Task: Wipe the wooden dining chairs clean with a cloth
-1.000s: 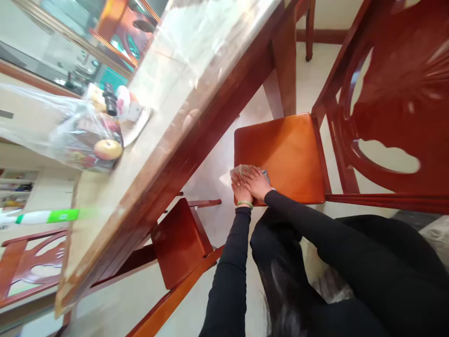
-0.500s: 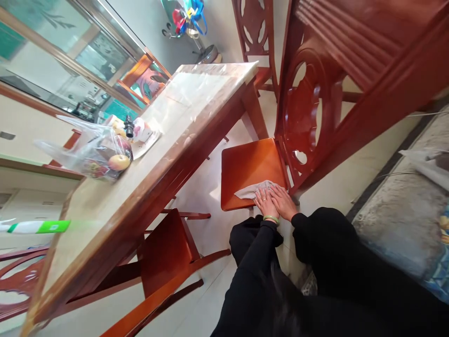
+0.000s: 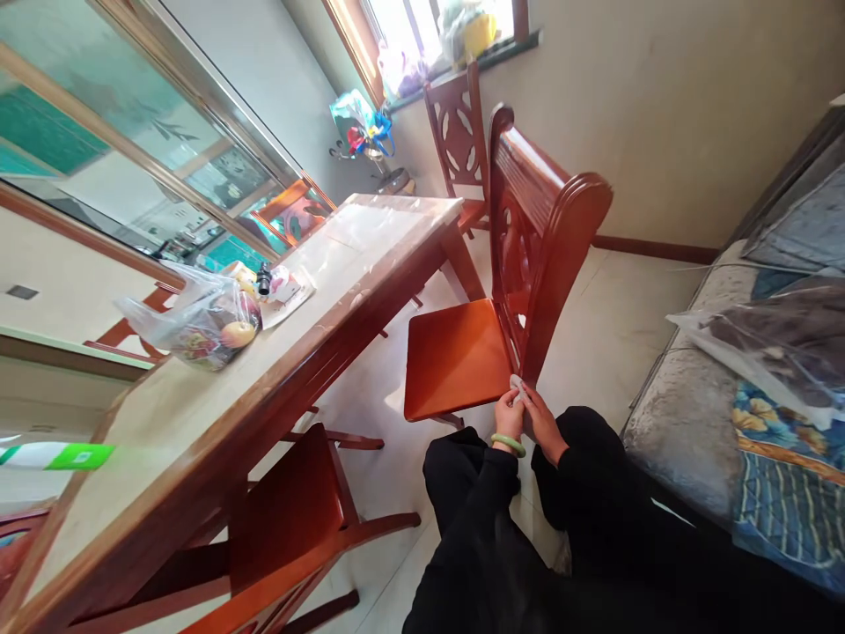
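Observation:
A light grey cloth (image 3: 516, 384), mostly bunched out of sight, is pinched between my two hands. My left hand (image 3: 508, 416), with a pale green bangle on its wrist, closes on the cloth from the left. From the other side my right hand (image 3: 542, 421) grips it too, fingers pressed together. Both hands are by the near right corner of the wooden chair (image 3: 459, 357), where its seat meets the backrest. The seat is reddish-brown and bare. Whether the cloth touches the chair I cannot tell.
A long stone-topped table (image 3: 389, 233) stands to the left, bearing a clear bag of fruit (image 3: 204, 330) and a green-and-white packet (image 3: 72, 455). Another chair (image 3: 290, 511) is at its near side. On the right is a grey sofa (image 3: 687, 449) with a plastic-wrapped bundle (image 3: 772, 339).
My hands have lifted off the seat, where they lay flat on the spread cloth, and now hold it bunched near the backrest. The view has tilted up, showing the window and wall.

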Available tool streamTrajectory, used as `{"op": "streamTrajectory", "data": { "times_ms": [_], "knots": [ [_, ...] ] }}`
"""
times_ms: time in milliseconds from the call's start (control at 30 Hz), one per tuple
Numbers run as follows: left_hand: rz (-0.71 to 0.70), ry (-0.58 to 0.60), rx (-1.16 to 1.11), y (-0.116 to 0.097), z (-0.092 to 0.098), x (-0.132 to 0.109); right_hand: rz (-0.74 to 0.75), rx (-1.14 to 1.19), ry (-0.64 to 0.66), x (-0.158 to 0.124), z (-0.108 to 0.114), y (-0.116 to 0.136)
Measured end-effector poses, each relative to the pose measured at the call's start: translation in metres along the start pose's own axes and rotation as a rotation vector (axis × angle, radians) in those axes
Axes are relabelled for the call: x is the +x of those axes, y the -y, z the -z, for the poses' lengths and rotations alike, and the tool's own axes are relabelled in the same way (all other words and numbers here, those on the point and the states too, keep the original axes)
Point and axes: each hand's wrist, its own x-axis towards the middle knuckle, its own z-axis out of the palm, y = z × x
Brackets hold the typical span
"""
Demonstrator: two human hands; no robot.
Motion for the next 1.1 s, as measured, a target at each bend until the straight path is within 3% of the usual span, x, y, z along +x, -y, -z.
{"op": "streamTrajectory", "data": {
  "times_ms": [67, 133, 200, 300, 367, 433, 467, 533, 700, 833, 933, 1033, 1100],
  "knots": [
    [-0.106, 0.016, -0.068, -0.038, -0.002, -0.018, 0.098, 0.054, -0.035, 0.001, 0.031, 0.054],
    [-0.312, 0.009, -0.138, -0.095, -0.001, -0.030, 0.341, 0.111, -0.101, 0.013, 0.061, 0.127],
    [-0.743, -0.079, -0.214, -0.169, 0.005, -0.031, 0.627, 0.049, -0.187, 0.040, 0.085, 0.209],
    [-1.228, -0.188, -0.202, -0.282, 0.013, -0.008, 1.001, -0.044, -0.354, 0.102, 0.107, 0.313],
    [-1.431, -0.210, -0.130, -0.334, 0.013, 0.018, 1.129, -0.091, -0.413, 0.145, 0.111, 0.351],
    [-1.536, -0.188, -0.090, -0.353, 0.007, 0.045, 1.193, -0.131, -0.439, 0.176, 0.109, 0.358],
    [-1.573, -0.188, -0.098, -0.350, 0.002, 0.056, 1.201, -0.151, -0.446, 0.184, 0.106, 0.350],
    [-1.553, -0.209, -0.087, -0.322, -0.007, 0.068, 1.163, -0.198, -0.452, 0.187, 0.098, 0.318],
    [-1.358, -0.277, 0.054, -0.206, -0.012, 0.063, 0.933, -0.311, -0.405, 0.152, 0.066, 0.195],
    [-1.099, -0.202, 0.094, -0.114, -0.008, 0.057, 0.790, -0.309, -0.336, 0.120, 0.036, 0.101],
    [-0.928, -0.157, 0.101, -0.057, -0.010, 0.053, 0.774, -0.299, -0.312, 0.095, 0.022, 0.047],
    [-0.867, -0.159, 0.108, -0.026, -0.013, 0.041, 0.784, -0.323, -0.289, 0.073, 0.018, 0.019],
    [-0.859, -0.160, 0.119, -0.025, -0.013, 0.032, 0.775, -0.326, -0.261, 0.065, 0.020, 0.017]
  ]
}}
